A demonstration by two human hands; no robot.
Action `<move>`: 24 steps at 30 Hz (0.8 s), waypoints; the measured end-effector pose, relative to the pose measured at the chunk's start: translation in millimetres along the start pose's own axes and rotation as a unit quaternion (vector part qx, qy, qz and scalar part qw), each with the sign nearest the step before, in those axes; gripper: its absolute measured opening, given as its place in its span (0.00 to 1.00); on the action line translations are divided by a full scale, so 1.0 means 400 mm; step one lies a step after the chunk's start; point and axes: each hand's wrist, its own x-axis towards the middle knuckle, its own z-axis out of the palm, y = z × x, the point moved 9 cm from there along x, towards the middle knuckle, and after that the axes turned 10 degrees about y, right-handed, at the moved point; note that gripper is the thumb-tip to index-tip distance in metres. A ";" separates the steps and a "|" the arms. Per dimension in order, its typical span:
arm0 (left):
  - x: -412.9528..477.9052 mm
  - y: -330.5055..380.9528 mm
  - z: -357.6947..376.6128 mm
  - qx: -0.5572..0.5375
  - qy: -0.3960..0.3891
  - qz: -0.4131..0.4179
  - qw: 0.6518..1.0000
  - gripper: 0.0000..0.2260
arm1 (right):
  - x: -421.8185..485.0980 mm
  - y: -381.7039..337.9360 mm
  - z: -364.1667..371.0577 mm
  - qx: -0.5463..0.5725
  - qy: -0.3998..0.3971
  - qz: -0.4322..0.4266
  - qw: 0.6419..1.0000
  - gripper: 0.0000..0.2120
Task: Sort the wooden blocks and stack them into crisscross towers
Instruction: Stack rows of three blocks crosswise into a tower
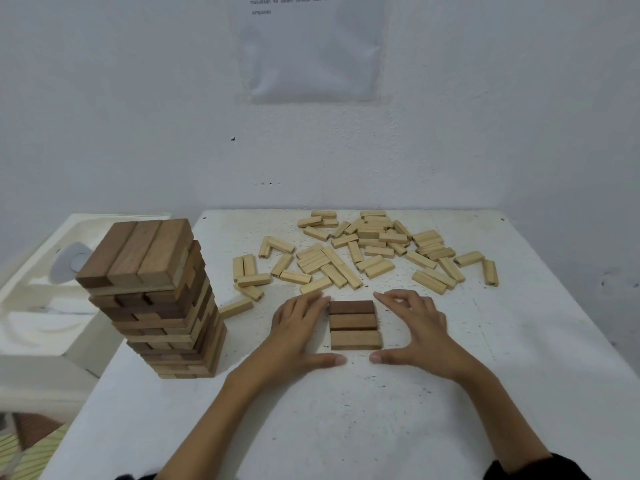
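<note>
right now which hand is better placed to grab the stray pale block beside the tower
Left. The left hand lies nearest the stray pale block; the right hand sits beyond the dark row.

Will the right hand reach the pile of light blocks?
Probably yes. The right hand rests open beside the three dark blocks, and the light pile lies just beyond it with only bare table between.

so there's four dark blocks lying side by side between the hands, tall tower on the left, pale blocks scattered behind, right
No: the head view shows three dark blocks, not four, side by side between the left hand and right hand. The tall tower on the left and pale blocks scattered behind are right.
</note>
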 end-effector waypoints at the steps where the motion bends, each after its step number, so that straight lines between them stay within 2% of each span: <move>1: 0.006 -0.002 -0.004 -0.017 0.008 0.004 1.000 0.45 | 0.005 -0.002 -0.002 0.005 0.002 -0.005 1.000 0.51; 5: 0.018 -0.003 -0.021 -0.062 0.049 0.012 0.997 0.39 | 0.019 0.001 -0.003 0.027 0.020 -0.015 0.999 0.41; 8: 0.017 -0.008 -0.023 -0.081 0.057 0.011 0.995 0.34 | 0.014 -0.002 -0.003 0.033 0.029 -0.024 0.999 0.37; 13: 0.017 -0.009 -0.019 -0.081 0.053 0.025 0.995 0.34 | 0.005 -0.007 -0.008 0.050 0.043 -0.035 0.997 0.36; 17: 0.017 0.005 -0.035 -0.115 0.065 0.045 0.990 0.33 | -0.008 -0.023 -0.025 0.096 0.048 -0.040 0.993 0.31; 24: 0.022 0.075 -0.133 -0.149 0.115 0.094 0.978 0.31 | -0.028 -0.084 -0.127 0.150 0.113 -0.071 0.980 0.32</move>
